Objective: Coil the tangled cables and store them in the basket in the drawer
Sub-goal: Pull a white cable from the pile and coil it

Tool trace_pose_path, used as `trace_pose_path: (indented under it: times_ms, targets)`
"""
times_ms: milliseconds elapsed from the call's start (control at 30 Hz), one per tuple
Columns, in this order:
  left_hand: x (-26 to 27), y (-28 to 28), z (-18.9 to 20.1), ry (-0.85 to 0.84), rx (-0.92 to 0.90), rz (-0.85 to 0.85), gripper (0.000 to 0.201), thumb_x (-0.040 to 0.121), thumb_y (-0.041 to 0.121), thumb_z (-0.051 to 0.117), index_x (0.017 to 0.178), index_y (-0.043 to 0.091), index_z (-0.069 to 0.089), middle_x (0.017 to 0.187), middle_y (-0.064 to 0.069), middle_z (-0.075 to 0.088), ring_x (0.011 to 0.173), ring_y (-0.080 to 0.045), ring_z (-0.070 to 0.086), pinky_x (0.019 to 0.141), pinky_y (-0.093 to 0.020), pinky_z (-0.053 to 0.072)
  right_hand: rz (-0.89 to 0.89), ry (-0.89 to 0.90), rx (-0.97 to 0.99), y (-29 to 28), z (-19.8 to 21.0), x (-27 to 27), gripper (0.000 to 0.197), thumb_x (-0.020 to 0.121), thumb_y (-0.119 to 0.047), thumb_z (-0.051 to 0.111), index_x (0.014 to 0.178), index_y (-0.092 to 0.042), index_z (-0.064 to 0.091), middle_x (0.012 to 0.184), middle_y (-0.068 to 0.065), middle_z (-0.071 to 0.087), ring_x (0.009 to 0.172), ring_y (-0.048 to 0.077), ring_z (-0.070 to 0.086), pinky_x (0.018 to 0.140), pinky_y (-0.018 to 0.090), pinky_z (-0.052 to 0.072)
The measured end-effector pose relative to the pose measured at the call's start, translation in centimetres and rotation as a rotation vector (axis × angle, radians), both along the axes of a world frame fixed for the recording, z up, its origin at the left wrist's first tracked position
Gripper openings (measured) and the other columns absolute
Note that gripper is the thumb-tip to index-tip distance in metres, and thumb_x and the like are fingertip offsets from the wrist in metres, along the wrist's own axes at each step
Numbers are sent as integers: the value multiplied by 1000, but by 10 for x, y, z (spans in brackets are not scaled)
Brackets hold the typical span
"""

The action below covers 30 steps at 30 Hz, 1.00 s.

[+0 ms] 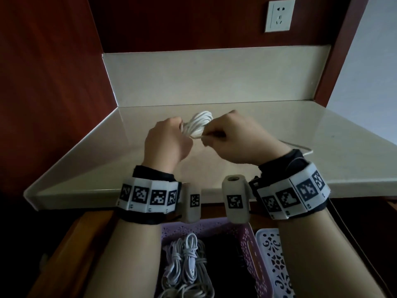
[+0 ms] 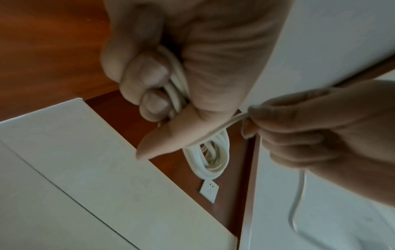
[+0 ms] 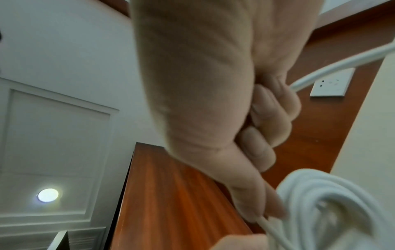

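Two hands meet over the counter, which fills the middle of the head view under a dark wood wall with a socket at upper right. Below the counter's front edge, at the bottom of the frame, the drawer stands open, and in it sits the purple basket with bundled cables lying inside; a white perforated tray is just beside it on the right. At centre frame, above the counter, the left hand has its fingers curled tight round the white coil, thumb pressed along it. The right hand, touching distance away, pinches the coil's loose end between thumb and fingertips, the rest of that strand trailing off right across the counter.
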<state>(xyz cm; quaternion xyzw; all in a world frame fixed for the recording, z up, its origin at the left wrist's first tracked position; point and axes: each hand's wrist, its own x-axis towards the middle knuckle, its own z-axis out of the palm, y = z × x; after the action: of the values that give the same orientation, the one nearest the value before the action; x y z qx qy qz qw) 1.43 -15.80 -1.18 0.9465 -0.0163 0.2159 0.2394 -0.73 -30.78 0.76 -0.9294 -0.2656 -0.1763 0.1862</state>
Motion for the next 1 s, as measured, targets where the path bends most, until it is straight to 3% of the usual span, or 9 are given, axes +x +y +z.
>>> trace_pose_path:
  times_ms: [67, 200, 367, 533, 667, 733, 833, 933, 1000]
  targets:
    - [-1, -10, -1, 41, 100, -37, 14, 83, 11, 48, 70, 15, 47, 65, 2, 44, 68, -26, 47, 59, -28, 30, -39, -98, 40, -6, 5, -1, 19, 85, -23, 63, 72, -11, 69, 62, 0, 60, 61, 21, 52, 57, 34, 48]
    - [-5, -25, -4, 77, 366, -119, 14, 89, 14, 47, 76, 16, 42, 77, 2, 43, 75, -23, 45, 68, -28, 34, -95, -133, 183, -21, 11, -2, 19, 70, -38, 79, 68, -21, 72, 56, -12, 54, 55, 8, 47, 52, 24, 34]
    - [-5, -15, 4, 81, 503, -318, 30, 81, 1, 50, 62, 22, 40, 64, 4, 45, 60, -18, 45, 53, -26, 29, 101, -33, 402, -29, 4, 6, 13, 70, -22, 81, 72, -14, 71, 62, -12, 53, 58, 3, 47, 56, 14, 36]
    - [-11, -7, -1, 260, 154, -628, 25, 76, -3, 64, 71, 22, 63, 73, 4, 60, 71, -15, 55, 68, -33, 46, 314, 175, 583, -42, -9, 19, 13, 81, -7, 69, 79, -20, 68, 73, -13, 68, 76, 1, 62, 75, 15, 48]
    - [-18, -11, 3, 206, -84, -887, 31, 74, 1, 66, 61, 28, 57, 66, 13, 55, 61, -5, 48, 60, -25, 41, 317, 198, 820, -39, -21, 25, 14, 83, -1, 62, 76, -13, 61, 57, -14, 61, 52, -2, 49, 54, 8, 37]
    - [-19, -9, 5, 146, -223, -874, 36, 75, -3, 69, 65, 28, 55, 62, 11, 55, 58, -1, 43, 57, -18, 36, 270, 168, 920, -36, -23, 27, 14, 81, -12, 68, 71, -11, 57, 57, -11, 59, 53, 2, 46, 52, 13, 34]
    - [-16, -3, 7, 43, -344, -762, 30, 75, -9, 68, 87, 18, 63, 76, -8, 66, 65, -5, 50, 61, -18, 40, 196, 109, 964, -32, -24, 31, 30, 74, -34, 78, 69, -13, 57, 67, 16, 57, 63, 20, 45, 57, 29, 36]
    - [-11, 4, 8, 1, -420, -679, 44, 75, -8, 69, 97, 26, 52, 78, 5, 60, 65, -1, 49, 63, -14, 38, 171, 93, 913, -26, -25, 33, 26, 73, -34, 71, 68, -15, 55, 67, 15, 53, 63, 19, 41, 57, 30, 32]
    - [-9, 6, 7, -15, -497, -701, 58, 74, -9, 70, 109, 30, 44, 87, 10, 57, 75, -4, 52, 69, -14, 41, 178, 108, 790, -19, -26, 32, 25, 81, -26, 70, 74, -5, 58, 64, 11, 48, 61, 16, 37, 55, 27, 30]
